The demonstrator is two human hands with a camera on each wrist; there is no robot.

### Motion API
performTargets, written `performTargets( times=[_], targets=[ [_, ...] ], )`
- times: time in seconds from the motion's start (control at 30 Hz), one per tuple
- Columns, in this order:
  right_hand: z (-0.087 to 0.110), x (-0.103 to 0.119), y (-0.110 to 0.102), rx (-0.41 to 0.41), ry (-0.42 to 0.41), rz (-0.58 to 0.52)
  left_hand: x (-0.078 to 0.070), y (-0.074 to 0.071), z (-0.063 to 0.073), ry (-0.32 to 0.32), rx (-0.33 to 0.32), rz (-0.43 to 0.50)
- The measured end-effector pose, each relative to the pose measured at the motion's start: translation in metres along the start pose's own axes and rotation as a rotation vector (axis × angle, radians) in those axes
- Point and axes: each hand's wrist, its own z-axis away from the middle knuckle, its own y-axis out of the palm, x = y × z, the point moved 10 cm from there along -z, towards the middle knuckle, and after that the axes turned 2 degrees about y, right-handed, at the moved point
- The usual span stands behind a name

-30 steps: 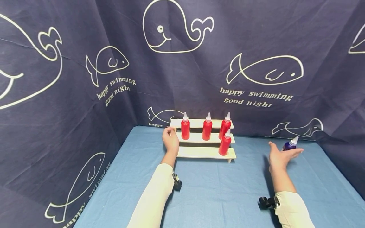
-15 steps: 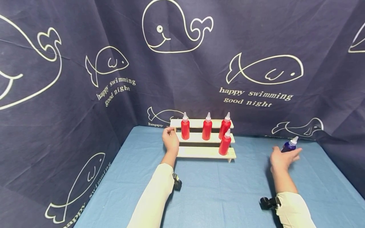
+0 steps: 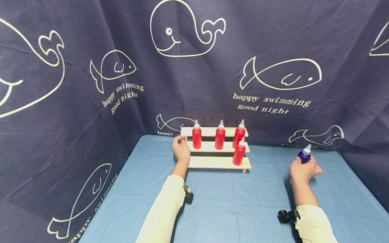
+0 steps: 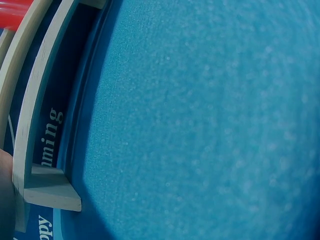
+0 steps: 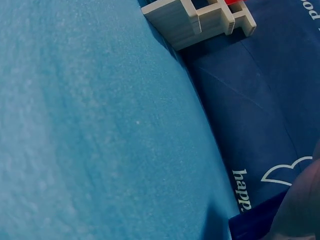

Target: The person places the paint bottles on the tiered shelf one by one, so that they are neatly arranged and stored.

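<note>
A three-step wooden display rack [image 3: 209,162] stands on the blue cloth. My left hand [image 3: 181,150] holds its left end, fingers curled at the side. In the left wrist view, part of that hand [image 4: 6,192] shows at the edge beside the rack's boards [image 4: 37,90]. Over on the right, my right hand [image 3: 304,169] grips a dark blue squeeze bottle [image 3: 304,156] with a whitish pointed nozzle, tilted slightly. Its lower part is hidden behind the hand. The right wrist view shows a piece of the blue bottle [image 5: 252,222] by the fingers [image 5: 300,210].
Red squeeze bottles stand on the rack: left [image 3: 197,138], centre [image 3: 219,138] and right [image 3: 237,136] on the middle step, another [image 3: 238,156] at the right of the bottom step. Dark blue curtains [image 3: 212,87] with white fish drawings rise behind and left of the blue-covered table [image 3: 237,206].
My right hand has closed its fingers round the blue squeeze bottle, which has shifted slightly left and up. The left hand and the rack have stayed put.
</note>
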Motion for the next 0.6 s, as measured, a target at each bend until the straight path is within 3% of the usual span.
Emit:
performTargets(
  times=[0.6],
  targets=[
    [0.0081, 0.0015, 0.0081, 0.046, -0.033, -0.076, -0.0035, -0.0010, 0.0017, 0.008, -0.009, -0.014]
  ],
)
